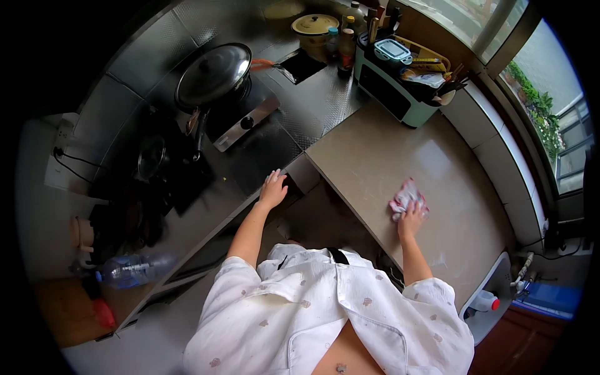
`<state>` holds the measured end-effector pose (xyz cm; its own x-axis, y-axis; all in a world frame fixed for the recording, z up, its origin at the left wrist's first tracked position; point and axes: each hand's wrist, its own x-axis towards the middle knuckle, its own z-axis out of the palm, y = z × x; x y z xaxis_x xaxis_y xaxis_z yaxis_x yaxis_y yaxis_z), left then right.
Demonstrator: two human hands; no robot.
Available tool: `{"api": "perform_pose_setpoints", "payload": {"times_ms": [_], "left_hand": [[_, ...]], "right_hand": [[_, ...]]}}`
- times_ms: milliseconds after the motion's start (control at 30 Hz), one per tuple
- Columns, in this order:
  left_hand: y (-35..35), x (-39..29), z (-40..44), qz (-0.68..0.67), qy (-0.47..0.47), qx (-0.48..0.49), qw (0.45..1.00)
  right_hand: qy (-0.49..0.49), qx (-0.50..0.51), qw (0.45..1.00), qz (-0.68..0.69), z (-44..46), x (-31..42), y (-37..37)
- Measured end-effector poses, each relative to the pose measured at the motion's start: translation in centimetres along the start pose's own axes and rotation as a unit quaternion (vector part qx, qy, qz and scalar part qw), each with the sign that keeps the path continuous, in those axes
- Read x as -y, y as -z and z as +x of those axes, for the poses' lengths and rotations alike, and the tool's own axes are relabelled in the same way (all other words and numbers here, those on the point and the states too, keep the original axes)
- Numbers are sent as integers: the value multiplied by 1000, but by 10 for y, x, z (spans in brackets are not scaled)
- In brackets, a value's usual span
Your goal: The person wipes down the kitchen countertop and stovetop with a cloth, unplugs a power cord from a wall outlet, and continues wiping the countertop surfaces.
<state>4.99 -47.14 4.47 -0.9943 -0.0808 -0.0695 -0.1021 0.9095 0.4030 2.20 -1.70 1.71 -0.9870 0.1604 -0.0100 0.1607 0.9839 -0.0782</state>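
Observation:
On the tan countertop (350, 150), my right hand (410, 220) presses on a crumpled white cloth with red patches (407, 192). Its fingers lie over the near part of the cloth, and their tips are hard to make out. Faint streaks mark the surface around it. My left hand (273, 189) is by the front edge of the dark stove-side counter, holding nothing, its fingers stretched out. Whether it touches that edge I cannot tell.
A lidded pan (215, 72) sits on the gas stove (250, 119). At the back stand a yellow lidded pot (314, 34), several bottles and a green-and-black appliance (394, 87) loaded with containers. Plastic bottles (128, 270) lie left. A sink (475, 322) is at right.

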Motion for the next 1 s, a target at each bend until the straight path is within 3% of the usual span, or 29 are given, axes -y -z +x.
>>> {"api": "perform_pose_setpoints", "payload": {"times_ms": [33, 67, 133, 200, 267, 333, 400, 500, 633, 767, 833, 867, 933, 1000], "left_hand": [[1, 19, 2, -10, 8, -13, 1000], [5, 35, 5, -9, 14, -13, 1000], [15, 64, 14, -16, 30, 6, 999], [26, 88, 23, -6, 32, 42, 999], [35, 105, 30, 40, 31, 127, 991], [36, 120, 38, 59, -4, 161, 985], [49, 114, 43, 128, -31, 194, 972], [48, 124, 45, 104, -63, 201, 972], [55, 121, 57, 76, -90, 186, 975], [32, 115, 79, 61, -87, 152, 983], [21, 109, 86, 85, -49, 147, 984], [18, 108, 88, 80, -45, 148, 985], [16, 107, 87, 60, -27, 166, 984], [15, 107, 88, 52, -16, 168, 984]], "right_hand": [[-86, 3, 996, 6, -4, -15, -11], [-88, 1, 996, 2, -7, -24, -17], [-236, 3, 971, 36, -11, -21, -15], [-275, 10, 961, 24, -2, 5, -21], [-270, 1, 962, 42, 7, 46, -23], [-191, -10, 978, 80, 17, 110, -12], [-77, -53, 993, 67, 41, 165, -40], [119, -79, 988, 59, 66, 251, -42], [226, -55, 970, 72, 62, 258, -45], [237, -34, 970, 36, 41, 190, -31], [114, -15, 993, 40, 52, 166, -22], [118, -12, 992, 36, 65, 162, -24], [32, 4, 999, 15, 108, 164, -24], [26, 22, 998, 43, 154, 178, -33]]}}
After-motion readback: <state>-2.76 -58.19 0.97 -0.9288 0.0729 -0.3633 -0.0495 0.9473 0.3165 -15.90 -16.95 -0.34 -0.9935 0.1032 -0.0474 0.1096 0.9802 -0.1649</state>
